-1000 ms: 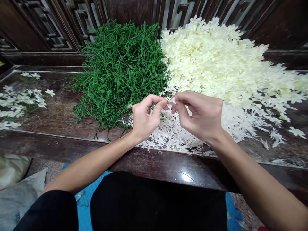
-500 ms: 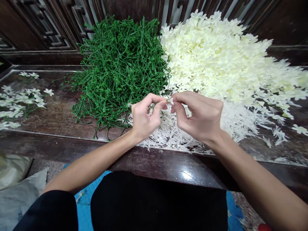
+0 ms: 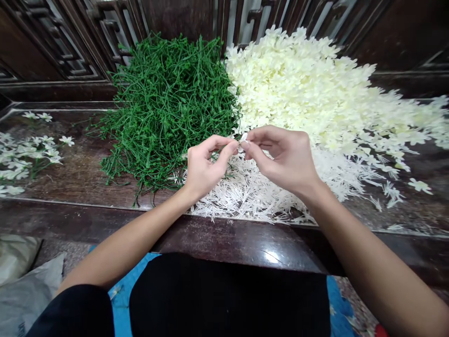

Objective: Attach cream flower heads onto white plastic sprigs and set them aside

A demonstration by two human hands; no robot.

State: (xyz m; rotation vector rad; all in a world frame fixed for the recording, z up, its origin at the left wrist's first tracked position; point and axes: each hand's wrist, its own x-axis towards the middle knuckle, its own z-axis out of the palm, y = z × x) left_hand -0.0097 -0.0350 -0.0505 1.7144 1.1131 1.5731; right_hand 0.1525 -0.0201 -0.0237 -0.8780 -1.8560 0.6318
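Note:
Between my fingertips is a small white artificial flower (image 3: pixel 243 139). My right hand (image 3: pixel 280 157) is closed, thumb and fingers pinching its petals. My left hand (image 3: pixel 209 161) pinches right beside it, on what appears to be the flower's thin green stem, mostly hidden by the fingers. Both hands are above a pile of thin white stamen pieces (image 3: pixel 252 196). Behind my left hand rises a heap of green plastic stems (image 3: pixel 171 103). A large heap of cream-white petal pieces (image 3: pixel 301 89) lies behind my right hand.
Several assembled white flowers (image 3: pixel 31 154) lie at the left of the dark wooden bench (image 3: pixel 80 187). A loose petal piece (image 3: pixel 420 186) is at the right. Carved wooden panels (image 3: pixel 175 18) stand behind. Pale bags (image 3: pixel 21 281) sit on the floor at the lower left.
The white flower has turned between my fingers, and my right fingers have closed over its petals. The whole view has shifted slightly.

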